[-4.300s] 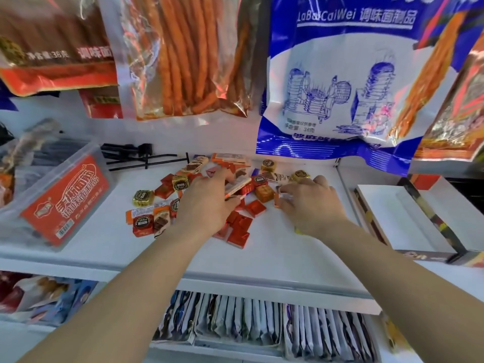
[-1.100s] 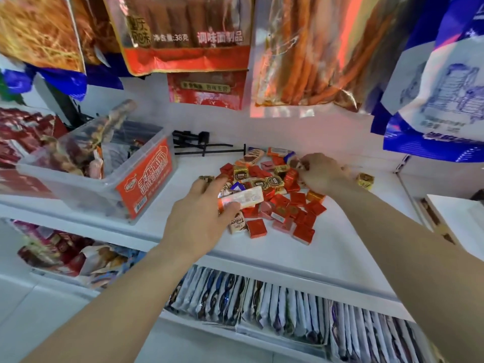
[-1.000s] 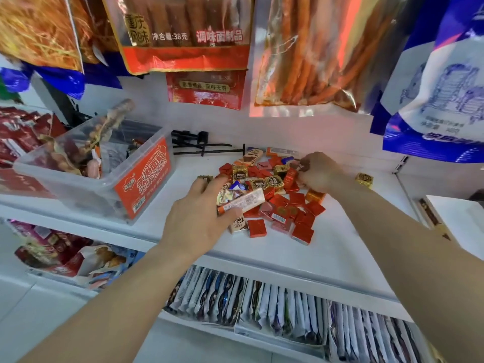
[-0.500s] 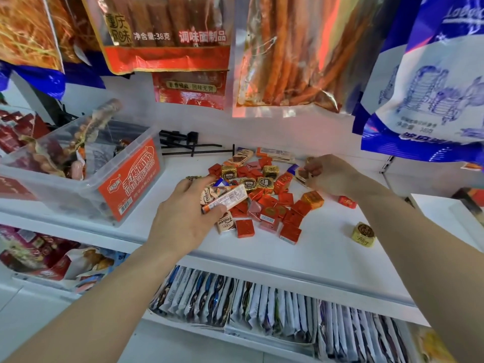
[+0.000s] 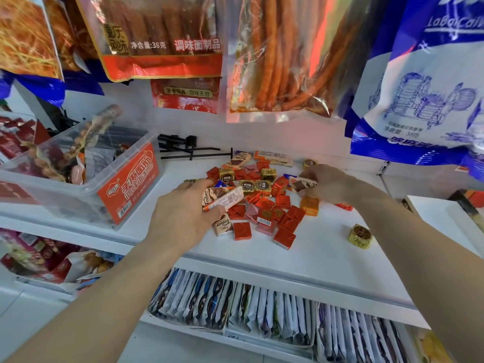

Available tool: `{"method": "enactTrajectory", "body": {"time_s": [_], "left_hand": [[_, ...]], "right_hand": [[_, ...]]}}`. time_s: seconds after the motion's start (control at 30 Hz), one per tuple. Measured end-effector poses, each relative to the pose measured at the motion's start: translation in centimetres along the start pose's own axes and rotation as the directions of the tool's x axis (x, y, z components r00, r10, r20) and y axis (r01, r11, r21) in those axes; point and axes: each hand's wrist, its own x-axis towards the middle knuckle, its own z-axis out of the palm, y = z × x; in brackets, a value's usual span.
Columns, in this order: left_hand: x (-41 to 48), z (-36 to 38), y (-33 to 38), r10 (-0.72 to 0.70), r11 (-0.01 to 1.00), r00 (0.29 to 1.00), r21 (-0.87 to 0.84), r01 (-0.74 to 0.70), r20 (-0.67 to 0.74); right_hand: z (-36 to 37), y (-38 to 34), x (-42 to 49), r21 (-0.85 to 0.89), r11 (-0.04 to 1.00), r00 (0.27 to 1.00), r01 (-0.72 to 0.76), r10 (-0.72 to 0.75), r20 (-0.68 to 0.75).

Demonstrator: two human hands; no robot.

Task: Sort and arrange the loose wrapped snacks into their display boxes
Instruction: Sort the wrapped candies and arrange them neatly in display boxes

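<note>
A pile of loose wrapped snacks (image 5: pixel 264 205), mostly red squares with some gold cubes, lies on the white shelf (image 5: pixel 314 258). My left hand (image 5: pixel 183 213) grips a small stack of long white-and-orange snack bars (image 5: pixel 222 199) at the pile's left edge. At the pile's right edge my right hand (image 5: pixel 330 182) pinches a brown-and-white wrapped snack (image 5: pixel 303 183). One gold cube (image 5: pixel 360 235) sits alone to the right, and an orange cube (image 5: pixel 309 205) lies just below my right hand.
A clear plastic tub with a red label (image 5: pixel 125 187) stands at the left of the shelf. Black display hooks (image 5: pixel 188 150) lie at the back. Large snack bags (image 5: pixel 282 53) hang overhead. A white box (image 5: pixel 445 218) is at the right edge. Packets fill the lower shelf (image 5: pixel 235 305).
My right hand has drawn a brown-and-white snack out of the pile's far right side. A gold cube has rolled away to the right. The left hand keeps its bars.
</note>
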Motion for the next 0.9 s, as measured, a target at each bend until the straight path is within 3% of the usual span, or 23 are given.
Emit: {"method": "enactTrajectory", "body": {"time_s": [0.13, 0.43, 0.53, 0.67, 0.77, 0.9], "left_hand": [[0.0, 0.1, 0.0, -0.012, 1.0, 1.0, -0.022, 0.012, 0.01], [0.1, 0.1, -0.1, -0.08, 0.984, 0.996, -0.159, 0.086, 0.042], [0.8, 0.0, -0.6, -0.142, 0.93, 0.989, -0.34, 0.144, 0.03], [2.5, 0.5, -1.0, -0.199, 0.888, 0.976, -0.438, 0.143, -0.085], [3.0, 1.8, -1.2, -0.21, 0.89, 0.97, -0.434, 0.138, -0.12], [3.0, 3.0, -1.7, -0.237, 0.869, 0.958, -0.477, 0.133, -0.164]], "right_hand": [[0.0, -0.2, -0.1, -0.07, 0.998, 0.999, -0.01, 0.014, 0.053], [1.3, -0.7, -0.7, -0.083, 0.996, 0.999, 0.035, -0.037, -0.014], [0.9, -0.5, -0.1, -0.084, 0.995, 0.991, 0.055, -0.065, -0.12], [-0.8, -2.0, 2.1, 0.013, 0.983, 0.906, 0.184, -0.165, -0.39], [-0.2, -4.1, 4.4, -0.012, 0.966, 0.884, 0.258, -0.241, -0.401], [1.3, -4.4, 6.7, -0.04, 0.972, 0.907, 0.234, -0.233, -0.351]]}}
